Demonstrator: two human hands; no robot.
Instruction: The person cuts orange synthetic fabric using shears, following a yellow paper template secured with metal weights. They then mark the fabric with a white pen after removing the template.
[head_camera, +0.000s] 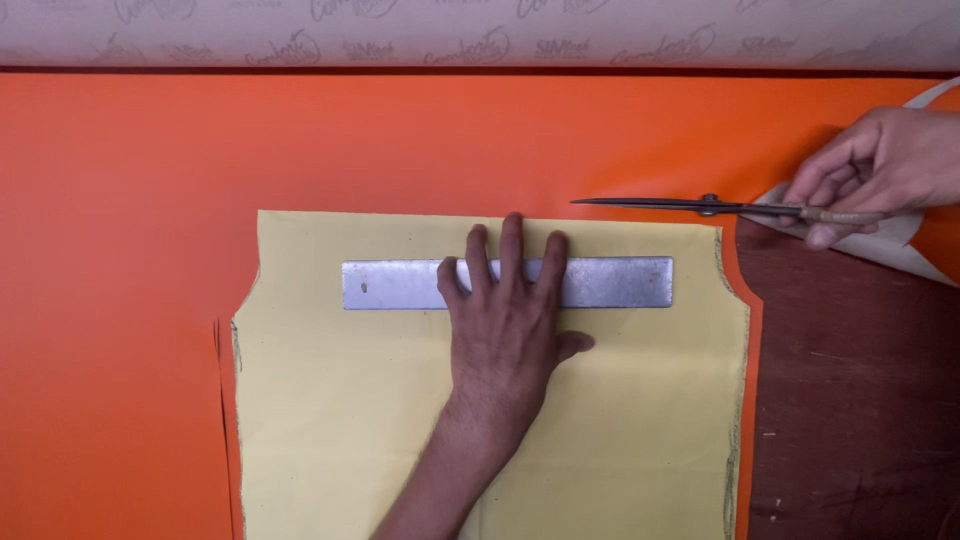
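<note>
Two bare hands are in view: one left hand and one right hand; one pair of scissors, dark and long-bladed; one flat metal bar, grey and oblong; one pale yellow pattern piece; one sheet of orange material beneath it; one strip of whitish printed backing along the top edge; one brown wooden table, bare at the right; one cut-off flap of orange material with a whitish underside at the right edge.
</note>
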